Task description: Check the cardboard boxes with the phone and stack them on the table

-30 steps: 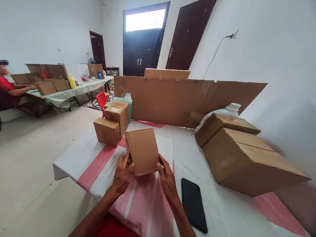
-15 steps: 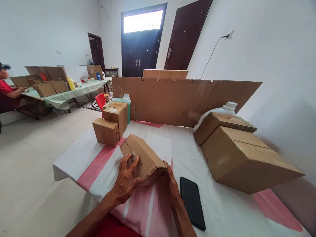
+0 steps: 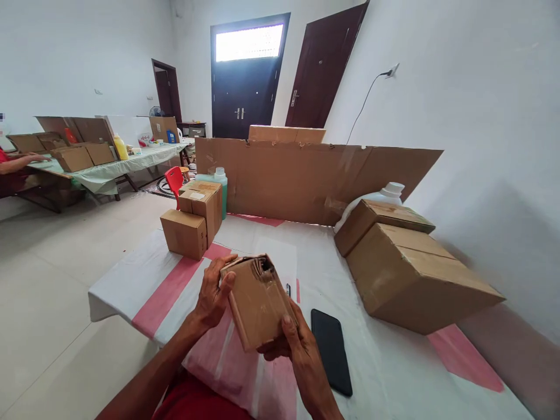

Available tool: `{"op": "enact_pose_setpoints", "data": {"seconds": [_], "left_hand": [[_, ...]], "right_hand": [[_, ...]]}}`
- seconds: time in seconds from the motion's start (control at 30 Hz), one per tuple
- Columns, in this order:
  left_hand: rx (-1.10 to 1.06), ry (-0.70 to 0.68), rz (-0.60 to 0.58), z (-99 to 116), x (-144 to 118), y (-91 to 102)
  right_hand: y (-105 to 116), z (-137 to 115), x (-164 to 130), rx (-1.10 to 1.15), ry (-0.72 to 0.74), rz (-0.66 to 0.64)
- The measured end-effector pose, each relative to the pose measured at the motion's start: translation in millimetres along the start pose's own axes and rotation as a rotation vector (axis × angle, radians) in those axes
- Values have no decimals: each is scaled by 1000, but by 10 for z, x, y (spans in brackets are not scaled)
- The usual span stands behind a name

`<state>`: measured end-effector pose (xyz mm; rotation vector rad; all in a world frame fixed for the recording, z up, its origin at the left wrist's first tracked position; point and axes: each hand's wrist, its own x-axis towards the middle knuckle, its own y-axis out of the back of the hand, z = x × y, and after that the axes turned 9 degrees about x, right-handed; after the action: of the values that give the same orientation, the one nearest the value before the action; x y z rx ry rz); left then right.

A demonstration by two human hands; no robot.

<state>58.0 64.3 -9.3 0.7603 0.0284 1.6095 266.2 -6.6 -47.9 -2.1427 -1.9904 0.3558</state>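
Small brown cardboard box (image 3: 258, 309): while both hands grip it, it sits tilted in the lower centre of the frame, over the cloth, a ragged hole at its top edge.
Left hand (image 3: 214, 294): clamps the box's upper-left corner, thumb on the near face, fingers along the top edge.
Right hand (image 3: 300, 344): holds the lower-right corner between the thumb on the near face and fingers curled beneath.
Black rectangular phone (image 3: 331, 352): lies just right of the right hand, lower right of centre.
White tablecloth with pink stripes (image 3: 319, 256): spreads across the lower half.
Brown cardboard cartons on the left (image 3: 184, 234): grouped left of centre, beside a green-tinted plastic jug (image 3: 224, 192).
Large brown cardboard carton (image 3: 424, 280): fills the right side, near a white-capped plastic jug (image 3: 391, 189).
Long brown cardboard panel (image 3: 284, 181): stands across the middle.
Co-worker's red sleeve (image 3: 5, 157): shows at the left edge.
Dark double door (image 3: 245, 93): upper centre.
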Motion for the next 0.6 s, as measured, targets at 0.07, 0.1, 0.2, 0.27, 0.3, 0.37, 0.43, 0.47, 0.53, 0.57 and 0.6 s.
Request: {"op": "enact_pose_setpoints", "data": {"seconds": [0.07,0.1,0.2,0.27,0.3,0.37,0.43,0.47,0.53,0.57,0.6], "left_hand": [[-143,50,-48,99,103,42],[-197,70,-79,140,144,73],[-289,125,-172,239,219,205],[-257,163,-208,288,236,300],[-209,175,-220,304,236,340],[-109,178,-238,319,222,392],[-75,172,-259,322,193,410],[-79,172,-272,325,176,412],[-74,156,-298,345,144,411],[-56,137,-307,360,133,412],[-37,116,-318,377,126,416]], "right_hand": [[-71,-122,-57,6,-105,-38],[-111,-151,-80,-2,-121,-47],[-244,-135,-170,-40,-108,-80],[-306,-82,-243,-51,-91,-97],[-309,-58,-270,-46,-86,-108],[-232,-29,-273,-41,-93,-133],[-47,-23,-185,-148,-76,-91],[70,-21,-107,-288,-60,-29],[299,1,95,-663,-44,126],[392,27,208,-828,-61,183],[462,63,319,-945,-97,209]]}}
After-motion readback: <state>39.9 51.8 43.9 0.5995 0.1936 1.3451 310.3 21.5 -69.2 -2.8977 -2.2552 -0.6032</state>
